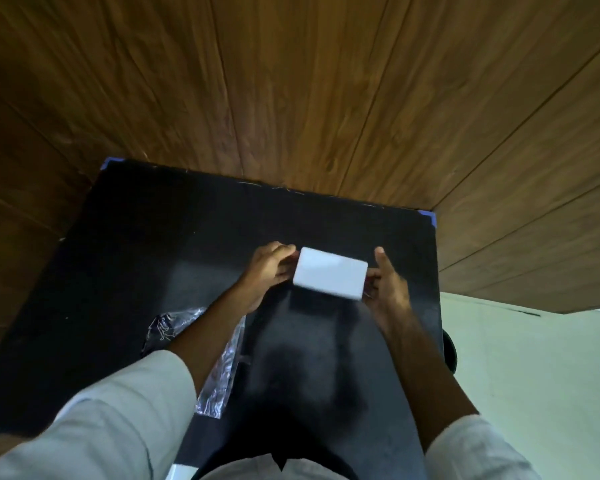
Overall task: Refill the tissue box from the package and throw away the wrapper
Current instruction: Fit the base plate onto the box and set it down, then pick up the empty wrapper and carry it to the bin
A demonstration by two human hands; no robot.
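Observation:
A white block of tissues (329,273) is held a little above the black table (136,244), between both hands. My left hand (269,270) grips its left end with curled fingers. My right hand (387,282) presses its right end, thumb raised. Directly under the block is a dark box-like shape (312,304), hard to make out against the table. A crumpled clear plastic wrapper (219,372) lies on the table to the left, partly hidden under my left forearm.
The table stands against a wood-panelled wall (326,81). Blue tape marks its far corners (428,216). A pale floor (534,368) shows to the right, with a dark round object (451,351) at the table's right edge.

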